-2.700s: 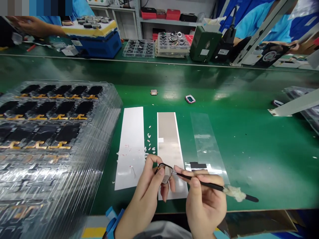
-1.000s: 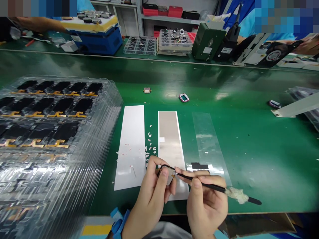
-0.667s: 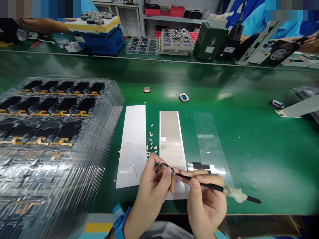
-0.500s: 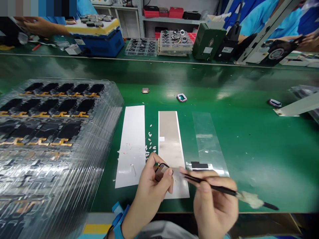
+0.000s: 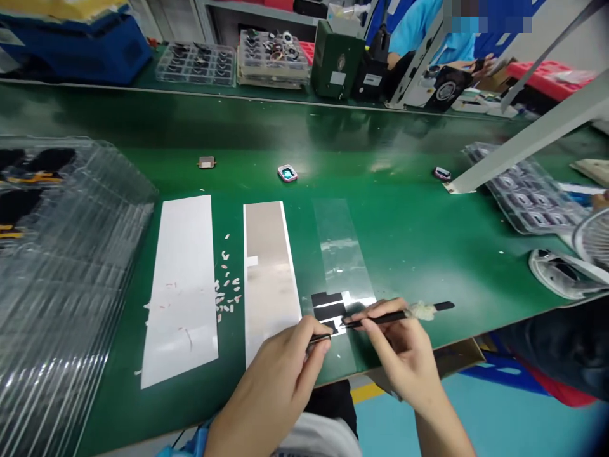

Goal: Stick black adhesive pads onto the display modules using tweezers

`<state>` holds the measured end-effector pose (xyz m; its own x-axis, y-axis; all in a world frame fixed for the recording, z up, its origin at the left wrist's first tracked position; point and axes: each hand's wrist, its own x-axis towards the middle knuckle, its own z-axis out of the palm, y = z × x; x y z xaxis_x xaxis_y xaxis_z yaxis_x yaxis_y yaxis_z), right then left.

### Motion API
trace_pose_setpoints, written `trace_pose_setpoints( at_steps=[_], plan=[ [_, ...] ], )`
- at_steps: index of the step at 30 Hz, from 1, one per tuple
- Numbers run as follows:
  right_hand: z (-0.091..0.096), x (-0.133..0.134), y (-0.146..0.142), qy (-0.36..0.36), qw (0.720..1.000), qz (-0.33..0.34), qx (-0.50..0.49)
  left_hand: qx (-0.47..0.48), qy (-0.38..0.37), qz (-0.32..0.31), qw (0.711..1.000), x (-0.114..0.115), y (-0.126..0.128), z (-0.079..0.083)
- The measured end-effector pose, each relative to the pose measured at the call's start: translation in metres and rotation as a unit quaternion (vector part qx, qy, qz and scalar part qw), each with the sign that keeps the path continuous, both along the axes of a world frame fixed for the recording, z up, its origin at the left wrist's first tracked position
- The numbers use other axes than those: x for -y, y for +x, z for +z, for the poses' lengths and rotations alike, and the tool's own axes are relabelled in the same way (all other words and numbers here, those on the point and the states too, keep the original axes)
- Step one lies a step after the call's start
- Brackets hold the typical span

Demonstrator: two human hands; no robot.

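Note:
My left hand (image 5: 273, 381) is closed around a small dark-rimmed part (image 5: 318, 340), and most of the part is hidden by my fingers. My right hand (image 5: 402, 343) pinches a thin black pick (image 5: 385, 318) with a cotton wad (image 5: 421, 310) wound near its rear. The pick's tip sits close to the part, above black patches (image 5: 327, 306) on a clear film strip (image 5: 339, 247). A silver-grey strip (image 5: 269, 273) lies just left of my left hand, partly under it. A white strip (image 5: 179, 292) lies further left, with small white flecks (image 5: 226, 285) beside it.
A stack of clear trays (image 5: 61, 266) holding black parts fills the left side. Small parts (image 5: 287, 172) lie on the green mat beyond the strips. A tray of parts (image 5: 526, 197), a white beam (image 5: 537, 133) and a round fan (image 5: 594, 238) stand at right.
The view has swung right and tilted, so the bench slides left. My hands now sit lower over the film's end, and the pick lies nearly level. The left hand still holds the part.

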<state>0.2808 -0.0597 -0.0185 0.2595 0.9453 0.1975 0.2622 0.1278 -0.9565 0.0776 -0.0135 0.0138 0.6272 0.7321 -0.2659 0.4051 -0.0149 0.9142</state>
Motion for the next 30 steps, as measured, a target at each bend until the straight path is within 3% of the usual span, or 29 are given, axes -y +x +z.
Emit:
trace_pose_setpoints(
  at_steps=[6, 18, 25, 30],
  plan=[
    [-0.003, 0.004, -0.003, 0.016, 0.999, 0.030, 0.025, -0.046, 0.043, -0.006, 0.998, -0.003, 0.005, -0.003],
    [-0.007, 0.004, -0.004, -0.014, 1.000, 0.016, 0.022, -0.055, 0.096, 0.005, 0.994, -0.004, 0.006, -0.002],
    [0.000, 0.002, -0.001, -0.009, 0.994, -0.011, -0.110, -0.061, 0.125, 0.038, 0.990, -0.006, 0.007, -0.009],
    [0.019, 0.001, -0.018, 0.064, 0.981, -0.043, -0.175, 0.027, 0.098, 0.071, 0.992, -0.007, 0.001, -0.006]
  ],
)
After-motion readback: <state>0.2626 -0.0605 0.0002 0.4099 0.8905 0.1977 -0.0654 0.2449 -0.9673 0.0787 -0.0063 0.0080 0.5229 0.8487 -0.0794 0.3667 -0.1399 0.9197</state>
